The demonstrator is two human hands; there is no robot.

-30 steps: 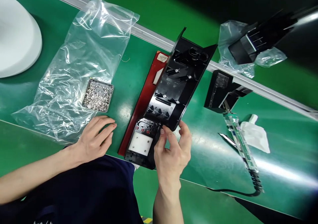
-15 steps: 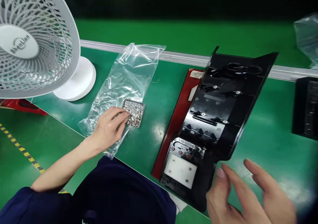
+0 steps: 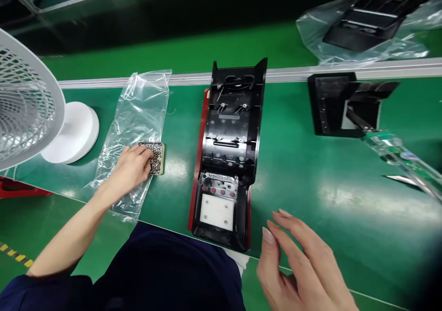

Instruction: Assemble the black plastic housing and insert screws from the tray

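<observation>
A long black plastic housing (image 3: 232, 141) with a red underside lies lengthwise on the green belt (image 3: 311, 173) in front of me. A white square plate (image 3: 217, 211) sits in its near end. My left hand (image 3: 130, 169) rests on a small square tray of metal screws (image 3: 156, 157), fingers curled into the screws; whether it grips any is hidden. The tray lies on a clear plastic bag (image 3: 138, 122). My right hand (image 3: 300, 265) hovers near the housing's lower right corner, fingers spread, holding nothing.
A white desk fan (image 3: 31, 113) stands at the left on its round base. A black bracket part (image 3: 340, 103) and a clear-handled screwdriver (image 3: 400, 157) lie to the right. Another black part in a plastic bag (image 3: 366, 21) sits beyond the metal rail (image 3: 311, 74).
My left hand moved from the belt onto the screw tray. My right hand let go of the housing's edge and drew back toward me. The view swung, so the housing now lies straight.
</observation>
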